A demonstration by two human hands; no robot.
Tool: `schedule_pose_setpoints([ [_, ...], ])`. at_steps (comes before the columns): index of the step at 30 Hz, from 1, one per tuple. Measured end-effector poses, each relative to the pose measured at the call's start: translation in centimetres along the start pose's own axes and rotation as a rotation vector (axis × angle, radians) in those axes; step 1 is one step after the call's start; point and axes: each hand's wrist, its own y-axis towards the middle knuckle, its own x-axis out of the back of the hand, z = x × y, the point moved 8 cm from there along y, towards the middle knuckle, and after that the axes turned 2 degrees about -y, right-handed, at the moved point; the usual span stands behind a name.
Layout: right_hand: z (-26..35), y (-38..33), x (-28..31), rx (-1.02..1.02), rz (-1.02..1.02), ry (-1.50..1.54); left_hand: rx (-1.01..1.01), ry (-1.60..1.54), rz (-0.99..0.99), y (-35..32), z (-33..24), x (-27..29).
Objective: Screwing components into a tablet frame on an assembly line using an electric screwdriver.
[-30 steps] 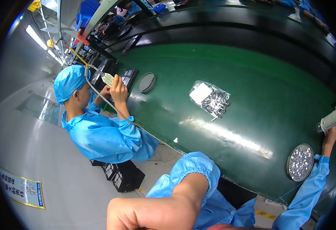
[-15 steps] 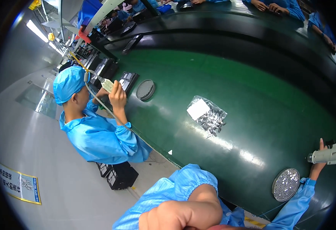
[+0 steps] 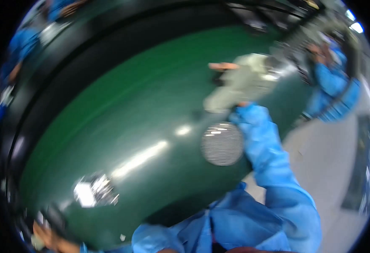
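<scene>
The whole picture is smeared by motion. My right arm in a blue sleeve [image 3: 269, 160] reaches up over the green table [image 3: 121, 114]. My right hand [image 3: 225, 66] is closed around a pale grey hand tool [image 3: 248, 82] held above the table's right part; only a fingertip shows clearly. Just left of my sleeve a round dish of small silvery parts [image 3: 222, 143] lies on the table. A clear plastic bag of small parts [image 3: 94, 192] lies near the lower left edge. My left hand is out of view.
A person in blue work clothes [image 3: 332, 80] stands at the far right beside the table end. Another person's hand [image 3: 45, 240] shows at the bottom left edge. More blue-clad people [image 3: 20, 46] are at the top left. Grey floor [image 3: 341, 168] lies to the right.
The view has swung sharply, so the bag is now lower left and the dish near the middle. My right hand with the tool sits higher over the table, and my left forearm has left the picture.
</scene>
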Motion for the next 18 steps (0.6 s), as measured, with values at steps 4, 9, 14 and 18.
schedule_pose_setpoints([
  [4, 5.2, 0.5, 2.6, -0.119, 0.165, -0.309, -0.129, -0.327, -0.028, -4.3, 1.7, -3.3],
  [9, 5.1, 0.7, 5.5, -0.137, 0.118, -0.142, -0.090, -0.486, -0.022, -4.4, 1.5, -3.6],
  [14, 5.9, -0.7, 4.5, -0.081, 0.436, -0.294, -0.001, -0.487, 0.001, -4.4, 1.7, -4.0],
  [18, 0.1, -0.9, 8.1, -0.271, 0.338, -0.246, 0.054, -0.499, 0.030, -4.5, 1.7, -3.9],
])
